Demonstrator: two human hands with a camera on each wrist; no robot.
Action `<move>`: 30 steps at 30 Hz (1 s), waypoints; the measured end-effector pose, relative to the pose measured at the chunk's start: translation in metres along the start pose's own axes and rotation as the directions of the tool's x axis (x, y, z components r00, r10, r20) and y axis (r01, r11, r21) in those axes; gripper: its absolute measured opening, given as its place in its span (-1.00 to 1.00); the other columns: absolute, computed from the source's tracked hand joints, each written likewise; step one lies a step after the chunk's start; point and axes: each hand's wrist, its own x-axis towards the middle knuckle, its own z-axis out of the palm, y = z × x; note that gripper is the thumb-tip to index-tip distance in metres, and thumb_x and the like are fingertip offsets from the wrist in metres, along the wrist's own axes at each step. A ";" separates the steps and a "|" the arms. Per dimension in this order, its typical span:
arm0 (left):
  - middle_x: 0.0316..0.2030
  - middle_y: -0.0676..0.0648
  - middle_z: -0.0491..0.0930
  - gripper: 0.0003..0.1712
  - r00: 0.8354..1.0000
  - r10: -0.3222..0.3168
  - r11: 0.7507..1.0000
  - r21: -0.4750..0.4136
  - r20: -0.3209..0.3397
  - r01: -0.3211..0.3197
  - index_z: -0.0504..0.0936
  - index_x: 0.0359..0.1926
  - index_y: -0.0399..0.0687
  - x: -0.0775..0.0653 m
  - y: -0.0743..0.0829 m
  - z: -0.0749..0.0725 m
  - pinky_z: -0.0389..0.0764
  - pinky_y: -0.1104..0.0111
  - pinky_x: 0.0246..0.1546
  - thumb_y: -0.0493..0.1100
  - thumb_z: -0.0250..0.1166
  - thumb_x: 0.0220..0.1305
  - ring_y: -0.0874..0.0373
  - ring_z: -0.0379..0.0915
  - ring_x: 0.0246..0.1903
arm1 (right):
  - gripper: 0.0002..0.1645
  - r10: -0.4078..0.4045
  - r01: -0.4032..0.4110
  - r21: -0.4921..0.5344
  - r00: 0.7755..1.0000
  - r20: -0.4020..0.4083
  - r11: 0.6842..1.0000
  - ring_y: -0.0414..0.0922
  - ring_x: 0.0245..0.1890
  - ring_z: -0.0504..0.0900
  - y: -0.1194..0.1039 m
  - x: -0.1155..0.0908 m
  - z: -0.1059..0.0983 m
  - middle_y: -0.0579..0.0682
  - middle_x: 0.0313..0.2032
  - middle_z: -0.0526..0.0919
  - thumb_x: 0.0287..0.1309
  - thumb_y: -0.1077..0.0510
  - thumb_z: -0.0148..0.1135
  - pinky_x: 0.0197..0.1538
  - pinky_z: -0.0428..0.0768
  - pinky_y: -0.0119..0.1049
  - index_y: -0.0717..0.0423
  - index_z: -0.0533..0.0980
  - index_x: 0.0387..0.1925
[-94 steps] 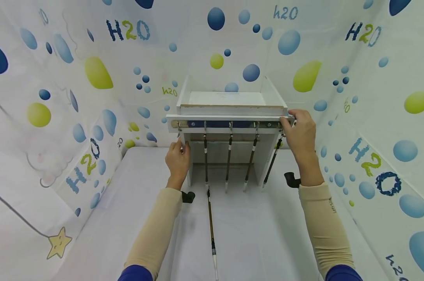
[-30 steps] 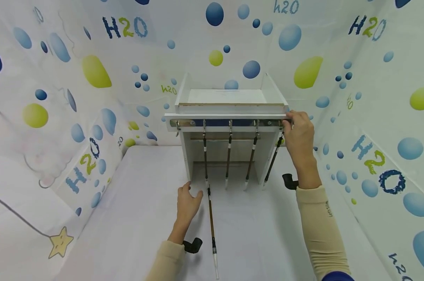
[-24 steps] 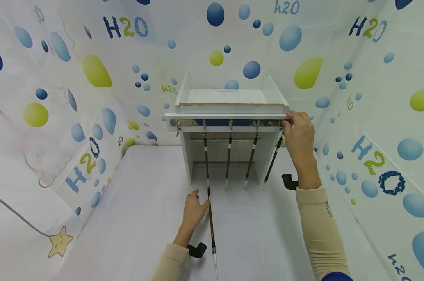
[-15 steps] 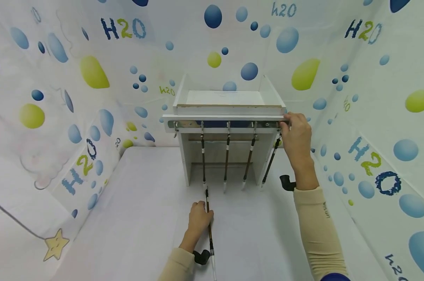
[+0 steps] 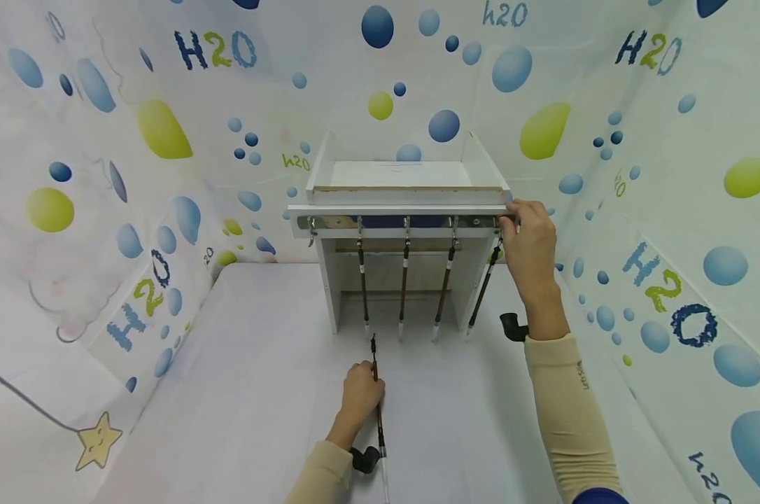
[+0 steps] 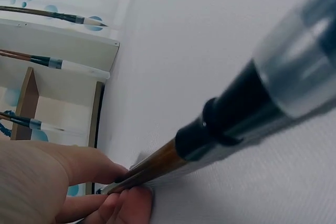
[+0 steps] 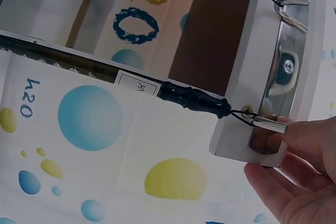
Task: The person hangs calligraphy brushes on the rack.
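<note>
My left hand [image 5: 361, 393] pinches the handle of a calligraphy brush [image 5: 381, 423] low over the white table, thumb on one side and fingers on the other. In the left wrist view the brush's brown handle [image 6: 157, 162] runs from the fingertips to a black collar and a clear cap. My right hand [image 5: 531, 241] grips the right end of a white rack [image 5: 418, 198], thumb by the last hook [image 7: 270, 124] and fingers curled beneath. Several brushes [image 5: 404, 280] hang by loops from hooks on the rack's metal rail [image 5: 383, 222]; the leftmost hook [image 5: 312, 232] bears nothing.
The rack stands on the white table [image 5: 260, 392] near the back wall, with a shallow tray [image 5: 399, 175] on top and side panels [image 5: 328, 287] reaching down. Patterned sheets [image 5: 166, 77] enclose the back and both sides. A black camera mount sits on each wrist.
My left hand has come down from the leftmost hook to the brush on the table and now pinches its handle. The brush's loop end has shifted slightly right. My right hand stays on the rack.
</note>
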 end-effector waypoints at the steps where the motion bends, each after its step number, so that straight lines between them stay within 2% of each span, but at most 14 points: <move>1: -0.31 -0.33 0.62 -0.67 1.000 0.001 1.000 -0.005 0.000 -0.001 0.64 -0.11 -0.53 0.000 -0.001 0.000 0.55 0.33 -0.57 -0.41 0.29 0.07 0.03 0.52 -0.45 | -0.65 -0.001 0.001 0.001 1.000 -0.002 1.000 0.23 0.14 0.62 0.000 0.000 0.000 0.33 0.10 0.60 0.27 0.34 0.26 0.18 0.60 0.02 0.44 0.57 0.06; 7: -0.40 -0.20 0.62 -0.64 0.999 -0.013 0.998 -0.060 0.032 0.015 0.63 -0.09 -0.49 -0.003 -0.002 -0.003 0.47 0.42 -0.62 -0.37 0.31 0.06 0.14 0.44 -0.54 | -0.64 0.004 -0.004 -0.023 1.000 -0.003 1.000 0.19 0.12 0.63 0.002 -0.001 0.000 0.32 0.10 0.55 0.30 0.30 0.25 0.19 0.61 -0.02 0.46 0.57 0.06; 12: -0.39 -0.18 0.63 -0.57 0.998 0.001 0.995 -0.103 0.059 0.005 0.60 -0.01 -0.50 -0.005 0.001 -0.007 0.50 0.41 -0.62 -0.35 0.31 0.08 0.15 0.47 -0.54 | -0.63 0.011 -0.011 -0.029 1.000 0.007 1.000 0.18 0.10 0.62 0.001 -0.001 -0.001 0.32 0.07 0.50 0.31 0.28 0.25 0.19 0.61 -0.02 0.45 0.57 0.07; 19: -0.41 -0.16 0.63 -0.54 0.997 0.005 0.993 -0.117 0.074 0.004 0.59 0.04 -0.48 -0.004 0.008 -0.013 0.52 0.40 -0.62 -0.34 0.31 0.08 0.16 0.47 -0.56 | -0.63 0.008 -0.008 -0.021 1.000 0.012 1.000 0.17 0.05 0.62 0.000 -0.001 -0.001 0.31 0.04 0.51 0.30 0.30 0.25 0.15 0.63 -0.02 0.45 0.57 0.07; 24: -0.40 -0.16 0.63 -0.53 0.997 0.014 0.992 -0.123 0.072 -0.005 0.59 0.05 -0.47 -0.004 0.014 -0.019 0.52 0.40 -0.62 -0.33 0.31 0.09 0.16 0.48 -0.55 | -0.63 0.023 -0.022 -0.034 1.000 0.021 0.999 0.15 0.03 0.61 -0.001 0.000 0.000 0.31 0.04 0.50 0.31 0.30 0.24 0.13 0.63 -0.03 0.44 0.56 0.09; 30: -0.42 -0.12 0.62 -0.56 0.999 0.047 0.995 -0.090 0.027 -0.044 0.63 0.02 -0.39 -0.003 0.025 -0.027 0.45 0.44 -0.62 -0.32 0.32 0.06 0.18 0.43 -0.53 | -0.63 0.023 -0.023 -0.036 1.000 0.014 0.999 0.13 -0.02 0.60 -0.001 0.000 0.000 0.31 0.03 0.50 0.31 0.31 0.23 0.05 0.65 -0.03 0.46 0.56 0.09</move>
